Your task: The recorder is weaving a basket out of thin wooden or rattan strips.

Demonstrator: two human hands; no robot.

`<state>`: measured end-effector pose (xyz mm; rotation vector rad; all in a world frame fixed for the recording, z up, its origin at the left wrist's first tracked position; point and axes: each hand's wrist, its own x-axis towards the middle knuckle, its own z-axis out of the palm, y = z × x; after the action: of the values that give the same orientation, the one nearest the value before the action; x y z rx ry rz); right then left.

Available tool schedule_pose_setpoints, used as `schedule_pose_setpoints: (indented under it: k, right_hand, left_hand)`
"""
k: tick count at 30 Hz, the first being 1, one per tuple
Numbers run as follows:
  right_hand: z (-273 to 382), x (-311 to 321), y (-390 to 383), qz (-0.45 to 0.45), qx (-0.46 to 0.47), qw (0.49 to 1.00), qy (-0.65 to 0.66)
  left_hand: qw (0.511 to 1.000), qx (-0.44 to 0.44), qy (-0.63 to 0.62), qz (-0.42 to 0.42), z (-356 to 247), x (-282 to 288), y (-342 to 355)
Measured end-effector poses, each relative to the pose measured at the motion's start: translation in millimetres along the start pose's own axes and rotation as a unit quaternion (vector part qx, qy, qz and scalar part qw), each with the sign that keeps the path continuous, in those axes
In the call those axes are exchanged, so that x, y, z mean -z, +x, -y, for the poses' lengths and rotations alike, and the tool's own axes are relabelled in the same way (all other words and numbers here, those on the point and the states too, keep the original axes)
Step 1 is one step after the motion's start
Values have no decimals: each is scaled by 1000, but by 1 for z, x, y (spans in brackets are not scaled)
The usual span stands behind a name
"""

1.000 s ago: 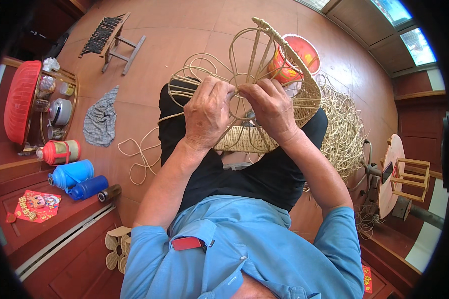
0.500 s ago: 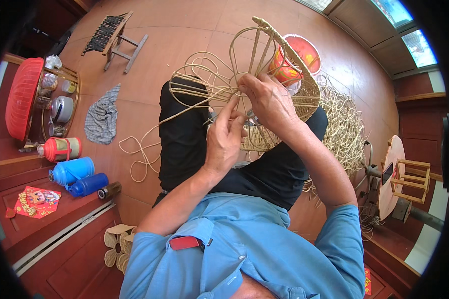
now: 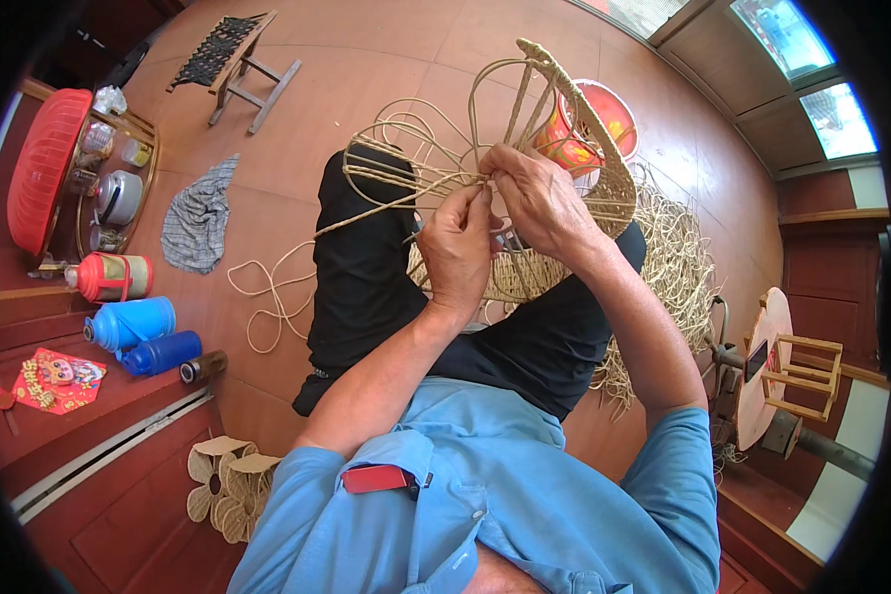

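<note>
Over my lap is a half-woven straw piece with a curved braided band [image 3: 591, 117] along its right side. From its middle, twisted straw cords [image 3: 391, 174] fan out in loops to the left and upward. My left hand [image 3: 457, 246] is closed, thumb and fingertips pinching the cords where they gather. Beside it my right hand [image 3: 543, 203] is also closed on the cords, its fingers bent over the same spot. The two hands' fingertips nearly meet, and the exact strand between them is hidden. One long cord [image 3: 272, 287] trails to the floor at the left.
A heap of straw cord [image 3: 675, 267] lies right of my legs, near a red patterned bucket [image 3: 609, 109]. A wooden stool [image 3: 230, 64] and grey cloth [image 3: 198, 218] are far left. Flasks [image 3: 134, 322] line the left side; woven flower shapes [image 3: 230, 487] sit lower left.
My left hand has moved slightly up and right, its fingers now curled into a pinch. My right hand has shifted a little right and down, staying on the cords.
</note>
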<state>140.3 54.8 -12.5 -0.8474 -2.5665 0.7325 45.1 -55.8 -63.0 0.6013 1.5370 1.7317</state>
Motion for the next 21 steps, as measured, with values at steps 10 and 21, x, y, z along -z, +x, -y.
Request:
schedule_pose_setpoints:
  k: [10,21]
  right_hand:
    - [-2,-4,0,-9,-13,1000,18]
    - [-11,-8,5,-8,12,1000,26]
  left_hand:
    - [889,-325,320,-29,20,25,9]
    - [770,-498,398,-30,17,30,41]
